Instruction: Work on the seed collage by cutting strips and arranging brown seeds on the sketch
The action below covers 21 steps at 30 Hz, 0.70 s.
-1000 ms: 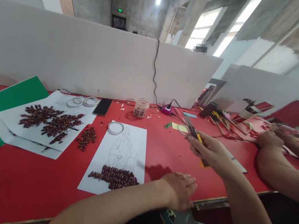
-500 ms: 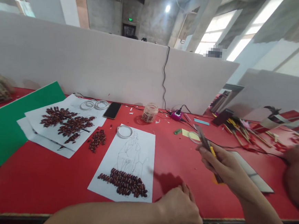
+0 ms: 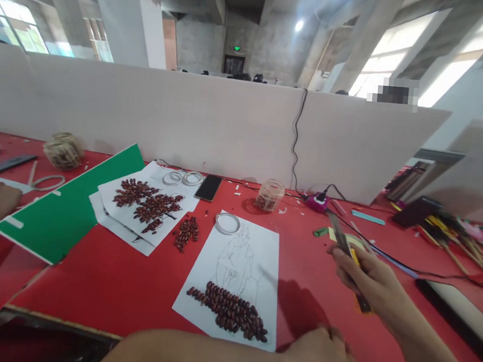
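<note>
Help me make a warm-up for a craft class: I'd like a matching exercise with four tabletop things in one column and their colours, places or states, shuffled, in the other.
Things
1. Tool with a yellow part
2. Jar
3. Sheet with the pencil figure
4. Phone

Places, colours and states
A. See-through, standing upright
B. Lying flat, with a dark screen
C. Held in the right hand
D. White, with dark seeds laid over its lower part

Right pairs: 1-C, 2-A, 3-D, 4-B

- Knife (image 3: 340, 233): metal-looking blade
- Beans (image 3: 235, 310): smooth, glossy
- Drawing sheet (image 3: 263, 249): matt paper
- Table (image 3: 132, 289): smooth, faint sheen
- Jar (image 3: 270, 193): clear, glass or plastic unclear
</note>
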Motion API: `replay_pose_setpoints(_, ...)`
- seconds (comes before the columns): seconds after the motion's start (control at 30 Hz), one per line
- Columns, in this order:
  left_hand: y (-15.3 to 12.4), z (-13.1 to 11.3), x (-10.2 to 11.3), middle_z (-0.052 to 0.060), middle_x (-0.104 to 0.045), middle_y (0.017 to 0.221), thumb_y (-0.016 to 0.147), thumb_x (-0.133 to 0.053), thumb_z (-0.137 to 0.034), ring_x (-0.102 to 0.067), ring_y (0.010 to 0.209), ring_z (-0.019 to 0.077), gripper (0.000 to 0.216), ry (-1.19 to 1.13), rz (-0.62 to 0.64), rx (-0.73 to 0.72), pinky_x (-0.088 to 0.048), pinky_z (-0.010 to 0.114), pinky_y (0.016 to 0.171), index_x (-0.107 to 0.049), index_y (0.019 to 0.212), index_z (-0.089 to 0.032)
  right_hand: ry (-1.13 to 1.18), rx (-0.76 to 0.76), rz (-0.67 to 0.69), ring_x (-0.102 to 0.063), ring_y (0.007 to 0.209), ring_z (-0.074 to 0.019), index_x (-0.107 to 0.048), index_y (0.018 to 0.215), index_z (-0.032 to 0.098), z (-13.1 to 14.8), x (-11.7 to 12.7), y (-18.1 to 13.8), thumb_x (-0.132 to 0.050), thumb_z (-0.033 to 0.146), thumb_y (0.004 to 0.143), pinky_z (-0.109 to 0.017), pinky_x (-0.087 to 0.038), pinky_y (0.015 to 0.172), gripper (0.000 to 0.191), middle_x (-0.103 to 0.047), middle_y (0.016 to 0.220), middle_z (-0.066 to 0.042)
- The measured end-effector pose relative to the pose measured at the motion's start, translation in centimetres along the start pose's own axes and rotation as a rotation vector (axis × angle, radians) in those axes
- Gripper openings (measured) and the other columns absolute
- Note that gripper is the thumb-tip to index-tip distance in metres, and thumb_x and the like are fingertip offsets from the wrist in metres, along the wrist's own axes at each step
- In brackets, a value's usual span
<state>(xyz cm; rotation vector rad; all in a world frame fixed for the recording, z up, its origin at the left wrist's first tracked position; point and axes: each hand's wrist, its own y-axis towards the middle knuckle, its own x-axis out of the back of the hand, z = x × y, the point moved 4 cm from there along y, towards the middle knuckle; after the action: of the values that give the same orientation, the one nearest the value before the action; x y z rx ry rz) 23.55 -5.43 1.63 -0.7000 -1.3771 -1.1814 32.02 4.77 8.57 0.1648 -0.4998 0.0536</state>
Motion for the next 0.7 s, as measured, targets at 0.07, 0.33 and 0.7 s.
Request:
replay_pose_setpoints(0.07,-0.1,0.3,-0.2,0.016,-0.069,0.076,0.098,-0.055,-0.034,-0.067,0.072,0.0261,0.035,0.006,-0.052,0.046,-0.037,0.032,0.050,-0.078,0.077,-0.019,0.061,-0.032,0.022,-0.033,0.045,-0.0084,-0.061,0.091,0.022,-0.8,-0.7,1.4,-0.066,0.075,0.078,-0.021,-0.027,0.040,0.054,-0.034,0.058,0.008)
replay_pose_setpoints(0.33,-2.2,3.1,2.2,0.012,-0.065,0.074,0.091,-0.054,-0.009,-0.067,0.071,0.0218,0.017,0.044,-0.231,0.223,-0.046,0.031,0.057,-0.068,0.083,-0.009,0.123,-0.058,0.014,-0.034,0.043,-0.0099,-0.059,0.087,0.021,-4.8,-1.9,5.0,-0.070,0.072,0.075,-0.025,-0.024,0.041,0.054,-0.039,0.052,0.007)
replay_pose_setpoints(0.7,-22.2,18.4,7.2,0.019,-0.073,0.092,0.092,-0.046,0.003,-0.073,0.089,0.0287,0.026,-0.106,0.350,1.195,-0.055,0.034,0.074,-0.068,0.094,-0.009,0.119,-0.052,0.035,-0.059,0.058,-0.0224,-0.065,0.086,0.026,-6.4,-2.6,5.4,-0.070,0.068,0.080,-0.036,-0.048,0.053,0.043,-0.061,0.064,-0.008)
